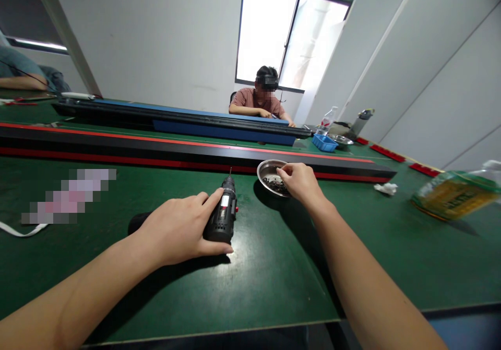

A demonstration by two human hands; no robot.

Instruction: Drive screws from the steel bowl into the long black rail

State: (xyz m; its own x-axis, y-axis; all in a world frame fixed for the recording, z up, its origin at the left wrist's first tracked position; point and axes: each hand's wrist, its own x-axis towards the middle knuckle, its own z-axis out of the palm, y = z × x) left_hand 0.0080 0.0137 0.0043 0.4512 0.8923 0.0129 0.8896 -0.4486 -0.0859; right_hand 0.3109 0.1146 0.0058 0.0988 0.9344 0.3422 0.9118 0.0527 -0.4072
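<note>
My left hand [180, 228] is wrapped round a black cordless drill [222, 217] lying on its side on the green tabletop. The drill's thin bit points away from me, toward a long black and red bar. To the right, my right hand [302, 181] reaches over the rim of a round metal bowl [261, 170]. Its thumb and fingers are pinched together inside the bowl; whatever they hold is too small to make out. Many small dark pieces [276, 184], which look like screws, lie in the bottom of the bowl.
The long black bar with red edges [188, 152] spans the green table [274, 282]. Behind it lies a black and blue bar [223, 131], with a person [254, 99] seated beyond. A blue basket [324, 142], crumpled tissue [385, 189] and a yellow-green package [454, 196] are at right.
</note>
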